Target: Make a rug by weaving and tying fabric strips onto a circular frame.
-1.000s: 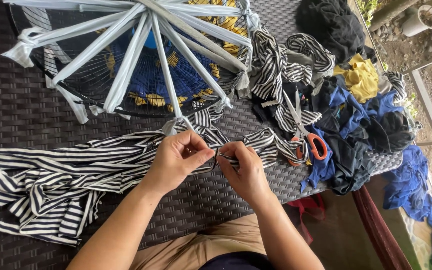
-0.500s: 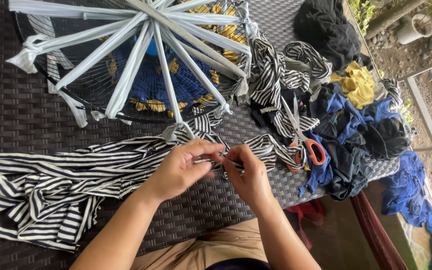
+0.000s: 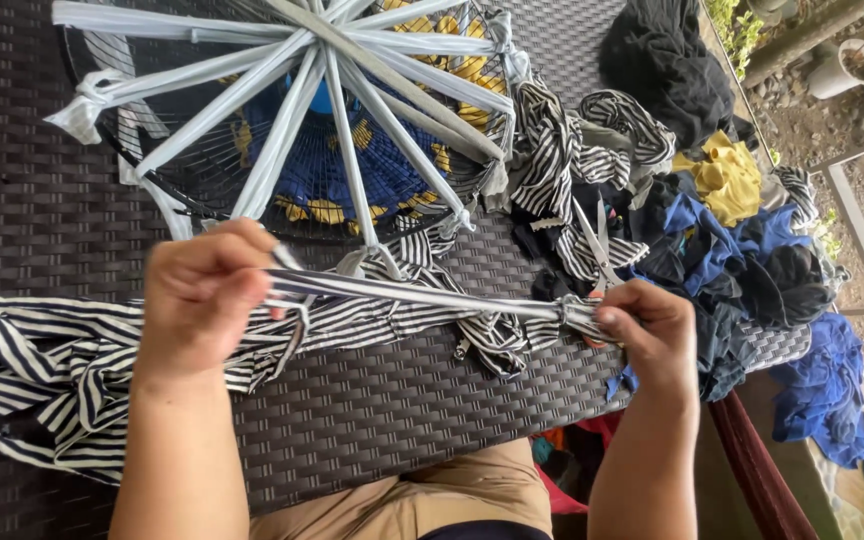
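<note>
Both hands pinch a striped fabric strip (image 3: 432,293), the left hand (image 3: 202,305) and right hand (image 3: 647,325) apart so it runs taut above the woven tabletop (image 3: 382,420) near its front edge, below the strip-wrapped hoop (image 3: 302,110).

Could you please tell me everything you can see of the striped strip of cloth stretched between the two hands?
The striped strip is a narrow band of soft black-and-white fabric, pulled taut and almost level above the dark woven table. The left hand pinches one end, the right hand grips the other, where it bunches. At the left end it seems to run on into the striped cloth heap lying on the table. Its edges look rolled or folded inward.
</note>
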